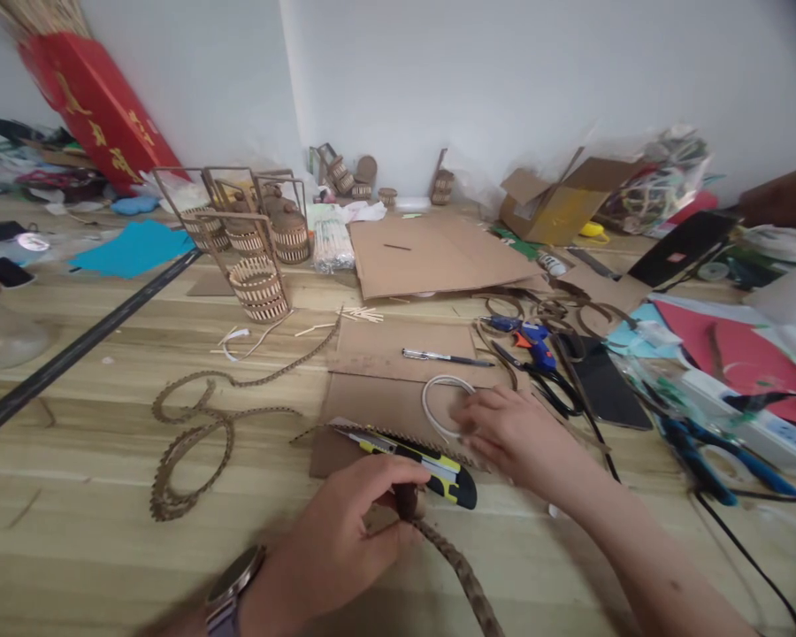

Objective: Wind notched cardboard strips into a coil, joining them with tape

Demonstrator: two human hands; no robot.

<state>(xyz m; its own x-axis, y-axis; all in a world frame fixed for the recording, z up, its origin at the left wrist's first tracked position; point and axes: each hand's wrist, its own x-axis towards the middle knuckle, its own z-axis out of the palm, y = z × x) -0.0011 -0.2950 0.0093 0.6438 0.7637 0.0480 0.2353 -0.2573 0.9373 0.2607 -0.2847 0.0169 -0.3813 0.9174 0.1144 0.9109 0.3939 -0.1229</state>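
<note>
Near the front edge my left hand [364, 509] is closed on a small dark brown roll, from which a brown notched strip [461, 566] runs down to the right. My right hand [508, 433] is over the cardboard mat [358, 402], fingers bent beside a white ring [431, 402]; what its fingertips hold, if anything, is hidden. Between the hands lies a yellow-green and black utility knife [447, 478], with another notched strip across it. A long notched strip [229, 442] lies in loops on the table at the left.
Small woven baskets with frames [258, 287] stand at the back left. A pen [447, 357] lies on the cardboard. To the right are a blue glue gun [537, 341], black scissors [557, 389], a phone [610, 389], blue-handled pliers [696, 451] and a power strip [756, 416].
</note>
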